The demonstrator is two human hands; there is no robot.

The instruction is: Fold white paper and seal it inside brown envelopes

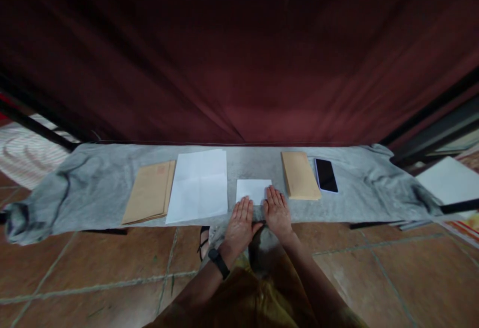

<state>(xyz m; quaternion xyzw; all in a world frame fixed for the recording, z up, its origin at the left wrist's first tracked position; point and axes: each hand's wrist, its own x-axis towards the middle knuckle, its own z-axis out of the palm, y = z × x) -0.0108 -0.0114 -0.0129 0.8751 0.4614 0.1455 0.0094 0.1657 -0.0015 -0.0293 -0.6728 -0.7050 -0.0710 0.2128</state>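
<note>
Grey, soft-napped cloth (359,183) covers the narrow desk (255,162) before us, rumpled into folds at both ends. Near the front edge lies a small white paper (252,188), rectangular and smooth. Our left hand (241,221) and right hand (277,213) are open, palms down, straight fingers resting on its near corners. To the left we see large white sheets (198,186), faintly creased, with brown paper envelopes (149,188) stacked slightly askew just beside them. To the right lies a narrower brown stack (301,176), then a phone (327,176) with rounded corners, a dark glossy screen and a pale purple rim. Cloth shows between the small white paper and the dark red curtain (239,69), giving us room forward; sideways, the large white sheets and the narrower brown stack bound our space.
</note>
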